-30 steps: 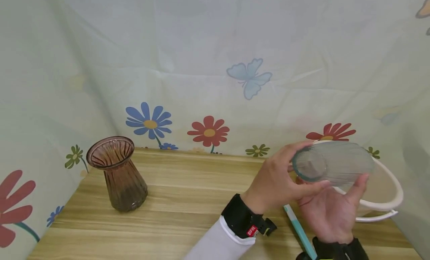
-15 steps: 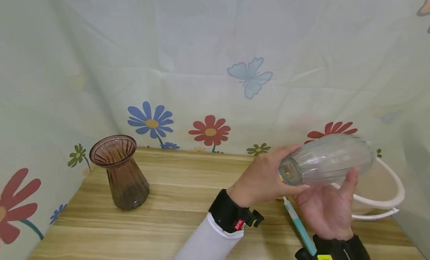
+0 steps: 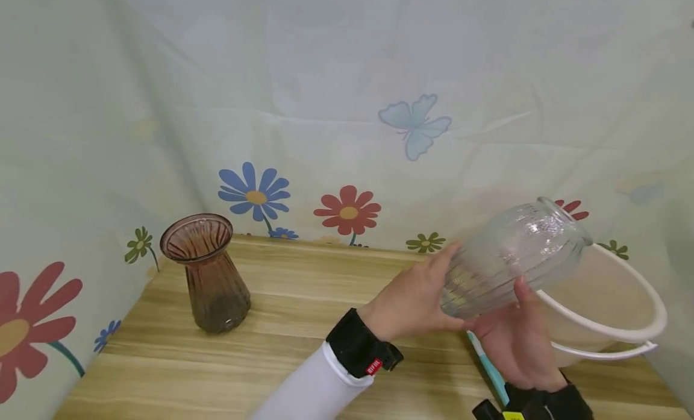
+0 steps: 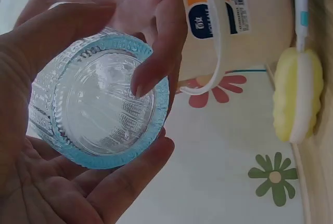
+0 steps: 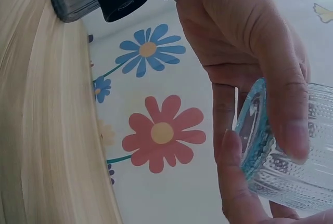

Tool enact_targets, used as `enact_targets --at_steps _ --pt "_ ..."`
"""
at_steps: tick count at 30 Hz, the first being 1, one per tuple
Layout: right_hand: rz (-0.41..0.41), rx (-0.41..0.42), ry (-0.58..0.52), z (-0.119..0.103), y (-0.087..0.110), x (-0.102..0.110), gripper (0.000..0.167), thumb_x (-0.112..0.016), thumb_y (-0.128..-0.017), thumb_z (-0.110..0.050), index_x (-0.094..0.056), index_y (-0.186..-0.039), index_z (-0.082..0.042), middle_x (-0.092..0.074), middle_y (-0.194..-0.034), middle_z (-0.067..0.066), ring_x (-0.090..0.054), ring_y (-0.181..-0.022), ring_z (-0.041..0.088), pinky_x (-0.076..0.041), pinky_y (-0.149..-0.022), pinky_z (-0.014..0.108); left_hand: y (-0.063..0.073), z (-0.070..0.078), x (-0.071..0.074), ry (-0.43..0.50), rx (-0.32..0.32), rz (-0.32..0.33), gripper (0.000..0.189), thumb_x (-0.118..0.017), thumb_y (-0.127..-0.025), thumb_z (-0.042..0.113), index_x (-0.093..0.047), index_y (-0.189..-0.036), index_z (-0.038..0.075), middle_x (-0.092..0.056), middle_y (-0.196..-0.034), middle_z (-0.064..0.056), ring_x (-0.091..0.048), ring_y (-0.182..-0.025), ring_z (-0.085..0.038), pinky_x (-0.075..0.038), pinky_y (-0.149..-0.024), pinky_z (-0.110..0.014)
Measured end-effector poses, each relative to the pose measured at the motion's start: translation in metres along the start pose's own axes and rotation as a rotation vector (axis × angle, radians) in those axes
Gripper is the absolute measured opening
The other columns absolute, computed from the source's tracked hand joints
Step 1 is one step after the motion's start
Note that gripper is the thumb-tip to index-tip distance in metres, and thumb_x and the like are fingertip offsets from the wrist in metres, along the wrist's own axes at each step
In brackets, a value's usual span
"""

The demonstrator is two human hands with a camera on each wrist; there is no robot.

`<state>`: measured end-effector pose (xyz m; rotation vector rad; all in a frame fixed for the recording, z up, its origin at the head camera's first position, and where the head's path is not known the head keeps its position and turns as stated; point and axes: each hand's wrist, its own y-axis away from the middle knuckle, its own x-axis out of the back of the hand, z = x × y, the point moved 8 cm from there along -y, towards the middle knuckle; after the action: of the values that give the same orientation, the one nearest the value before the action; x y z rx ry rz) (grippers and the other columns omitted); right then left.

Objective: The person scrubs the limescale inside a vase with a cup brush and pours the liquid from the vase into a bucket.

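A clear ribbed glass vase is held above the table, tilted with its mouth up and to the right. My left hand grips it near the base, thumb on one side and fingers on the other. Beneath it, my right hand holds the vase with the thumb along its side; its other fingers are partly hidden in the head view. In the left wrist view, the bluish thick base of the glass vase faces the camera, and a finger of the right hand touches its edge.
A brown ribbed glass vase stands upright on the left of the wooden table. At right is a white bucket with its handle down. A sponge brush with a teal-and-white handle lies beside it. Flowered cloth hangs behind.
The glass vase has turned in my hands: its mouth has swung up to the right and its base down to the left. My left hand has moved left and slightly down.
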<state>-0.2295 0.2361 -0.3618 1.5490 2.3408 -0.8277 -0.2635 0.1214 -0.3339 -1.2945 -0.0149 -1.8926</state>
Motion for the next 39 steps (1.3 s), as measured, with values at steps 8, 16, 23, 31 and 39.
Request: enact_targets --at_steps 8,16,23,31,39 --pt "0.114 -0.046 0.22 0.013 0.003 0.004 0.05 -0.035 -0.111 -0.039 -0.021 -0.158 -0.034 -0.04 -0.155 -0.012 -0.043 -0.135 0.006 -0.047 -0.096 0.03 0.009 -0.017 -0.007 0.281 0.088 -0.005 0.118 -0.088 -0.078 0.052 -0.013 -0.165 0.027 -0.048 -0.157 0.002 -0.058 -0.13 -0.011 -0.052 -0.105 -0.028" --pt "0.187 -0.096 0.466 0.023 0.005 -0.009 0.062 -0.048 -0.107 -0.014 -0.02 -0.159 -0.033 -0.031 -0.16 -0.005 -0.036 -0.143 0.009 -0.044 -0.106 0.024 0.023 -0.03 -0.008 0.545 0.07 0.016 0.102 -0.092 -0.078 0.04 -0.026 -0.156 0.041 -0.05 -0.148 0.014 -0.055 -0.13 -0.006 -0.051 -0.106 -0.031" --pt "0.221 -0.158 0.592 0.038 0.004 -0.021 0.075 -0.062 -0.099 -0.009 -0.023 -0.159 -0.033 -0.035 -0.16 -0.002 -0.041 -0.142 0.011 -0.044 -0.106 0.025 0.046 -0.047 -0.008 0.593 0.146 0.014 0.094 -0.088 -0.082 0.04 -0.028 -0.153 0.042 -0.054 -0.145 0.012 -0.057 -0.126 -0.005 -0.051 -0.104 -0.031" --pt "0.209 -0.224 0.668 0.056 0.001 -0.031 0.086 -0.071 -0.095 -0.016 -0.019 -0.16 -0.037 -0.025 -0.165 0.0 -0.02 -0.152 0.029 -0.029 -0.116 0.057 0.072 -0.064 -0.008 0.602 0.213 0.042 0.096 -0.09 -0.08 0.035 -0.028 -0.154 0.037 -0.057 -0.146 0.007 -0.057 -0.13 -0.01 -0.049 -0.108 -0.034" --pt "0.206 -0.311 0.64 0.083 -0.005 -0.031 0.098 -0.078 -0.092 -0.021 -0.012 -0.161 -0.046 -0.018 -0.171 -0.002 -0.015 -0.157 0.033 -0.026 -0.12 0.066 0.095 -0.083 -0.005 0.591 0.24 0.081 0.106 -0.091 -0.079 0.033 -0.02 -0.158 0.041 -0.053 -0.151 0.004 -0.057 -0.133 -0.017 -0.049 -0.11 -0.042"
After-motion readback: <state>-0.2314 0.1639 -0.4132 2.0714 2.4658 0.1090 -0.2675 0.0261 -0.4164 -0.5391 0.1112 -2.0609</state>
